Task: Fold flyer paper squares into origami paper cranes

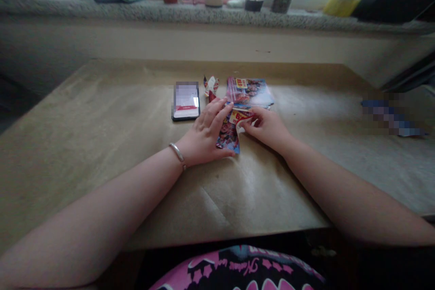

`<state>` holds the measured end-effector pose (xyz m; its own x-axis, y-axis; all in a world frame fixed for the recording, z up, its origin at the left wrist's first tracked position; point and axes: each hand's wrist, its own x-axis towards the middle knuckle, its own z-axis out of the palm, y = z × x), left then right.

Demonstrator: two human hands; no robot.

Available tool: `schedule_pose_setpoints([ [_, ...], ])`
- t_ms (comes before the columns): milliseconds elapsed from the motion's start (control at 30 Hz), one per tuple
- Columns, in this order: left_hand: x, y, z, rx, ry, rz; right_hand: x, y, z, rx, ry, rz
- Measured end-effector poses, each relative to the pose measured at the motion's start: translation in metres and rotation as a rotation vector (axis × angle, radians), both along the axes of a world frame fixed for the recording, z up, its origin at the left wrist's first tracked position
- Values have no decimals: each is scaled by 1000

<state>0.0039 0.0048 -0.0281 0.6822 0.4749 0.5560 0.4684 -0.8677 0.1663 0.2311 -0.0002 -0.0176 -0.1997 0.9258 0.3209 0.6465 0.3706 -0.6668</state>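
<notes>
My left hand (207, 133) lies flat with fingers stretched out, pressing down on a colourful printed paper sheet (229, 136) on the brown paper-covered table (102, 145). A silver bangle sits on that wrist. My right hand (267, 127) pinches a folded white corner of the same sheet between thumb and fingers. Just beyond the hands lies a stack of similar printed sheets (251, 91). A small folded paper piece (211, 86) stands to the left of the stack.
A black phone (186, 101) with a lit screen lies left of the sheets. A blue item (394, 115) rests at the far right of the table. The stone windowsill (204, 11) behind holds jars, a cup, a yellow object and dark things.
</notes>
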Motion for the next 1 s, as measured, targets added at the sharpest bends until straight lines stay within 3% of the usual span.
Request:
schedule_pose_setpoints([
  [200, 0, 2, 1, 46, 35, -34, -7, -8, 7, 55, -38, 33],
  [500, 1, -6, 9, 84, 85, 15, -10, -10, 8, 85, 81, 43],
  [800, 2, -7, 12, 91, 23, 94, -10, -13, 10, 270, -80, 143],
  [1000, 3, -6, 16, 32, 1, 110, -11, -17, 12, 235, -12, 173],
])
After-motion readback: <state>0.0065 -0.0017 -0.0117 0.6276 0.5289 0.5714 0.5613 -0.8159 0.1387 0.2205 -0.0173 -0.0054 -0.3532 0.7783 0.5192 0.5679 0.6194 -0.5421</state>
